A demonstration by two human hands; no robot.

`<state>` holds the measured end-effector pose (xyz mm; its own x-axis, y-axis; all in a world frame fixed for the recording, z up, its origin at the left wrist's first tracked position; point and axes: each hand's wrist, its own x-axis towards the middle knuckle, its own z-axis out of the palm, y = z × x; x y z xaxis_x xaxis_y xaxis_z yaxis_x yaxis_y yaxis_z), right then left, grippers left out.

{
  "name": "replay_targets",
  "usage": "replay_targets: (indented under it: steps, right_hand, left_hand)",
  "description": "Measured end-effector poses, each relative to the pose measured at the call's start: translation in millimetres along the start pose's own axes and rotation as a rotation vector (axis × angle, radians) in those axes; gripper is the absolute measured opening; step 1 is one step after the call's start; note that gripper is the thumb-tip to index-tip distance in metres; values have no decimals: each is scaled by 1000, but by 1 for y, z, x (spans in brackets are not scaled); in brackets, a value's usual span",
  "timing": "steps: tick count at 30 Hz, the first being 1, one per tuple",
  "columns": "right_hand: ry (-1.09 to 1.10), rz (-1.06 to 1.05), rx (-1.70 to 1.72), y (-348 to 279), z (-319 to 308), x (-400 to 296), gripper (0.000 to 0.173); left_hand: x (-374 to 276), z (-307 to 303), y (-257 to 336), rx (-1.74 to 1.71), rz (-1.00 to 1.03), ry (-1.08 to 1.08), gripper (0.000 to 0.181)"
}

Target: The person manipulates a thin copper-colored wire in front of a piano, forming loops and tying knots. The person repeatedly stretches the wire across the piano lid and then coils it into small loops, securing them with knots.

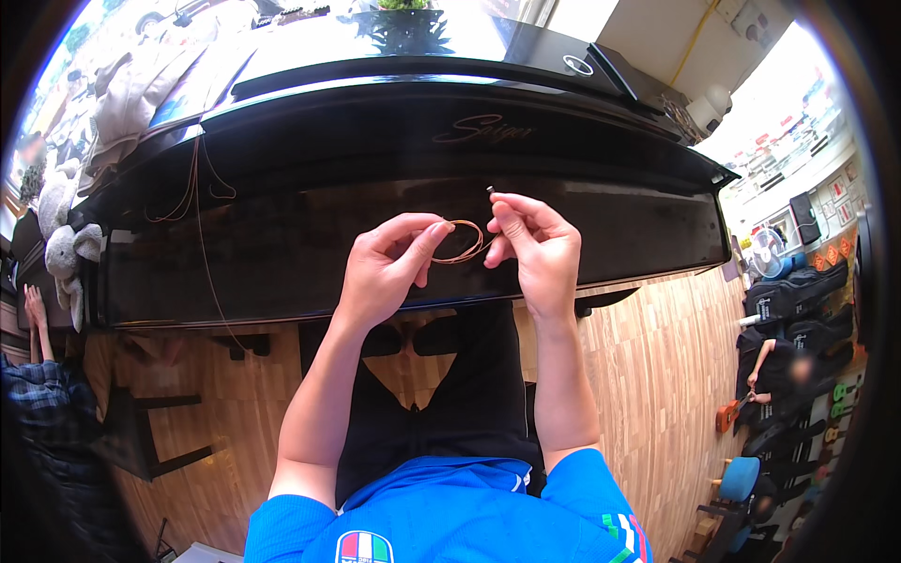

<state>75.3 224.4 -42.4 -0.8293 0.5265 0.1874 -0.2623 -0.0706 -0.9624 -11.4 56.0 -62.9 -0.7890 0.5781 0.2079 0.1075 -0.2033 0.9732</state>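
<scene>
My left hand (398, 264) pinches a small coil of thin copper-coloured wire or string (461, 262) between thumb and fingertips. To its right, my right hand (538, 243) holds a small dark cylindrical end piece (490, 189) between thumb and index finger, and the strand runs from the coil to this hand's lower fingers. Both hands are raised over the glossy black piano (352, 190), with its lid closed. More thin strands (200, 225) hang down over the piano's front at the left.
Cloth (134, 102) and a grey plush toy (63, 250) lie at the piano's left end. A person's hands (34, 306) are at far left. At right, another person (767, 366) holds a small orange guitar-like instrument (727, 415) near a blue stool (739, 478). A white camera-like device (707, 109) stands behind.
</scene>
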Motion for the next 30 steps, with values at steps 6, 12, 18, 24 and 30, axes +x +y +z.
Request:
replay_targets:
  steps: [6, 12, 18, 24, 30]
  right_hand:
    - [-196, 25, -276, -6, 1, -3, 21]
    - [-295, -16, -226, -4, -5, -3, 24]
    - [-279, -8, -136, 6, -8, 0, 33]
    - [-119, 106, 3, 16, -9, 1, 28]
    - [-103, 43, 77, 16, -18, -29, 25]
  left_hand:
    - [0, -2, -3, 17, 27, 4, 19]
    - [0, -2, -1, -10, 17, 11, 21]
    - [1, -5, -2, -63, 16, -17, 22]
    - [3, -6, -2, -216, 22, 82, 22]
    - [5, -4, -2, -302, 41, 231, 22]
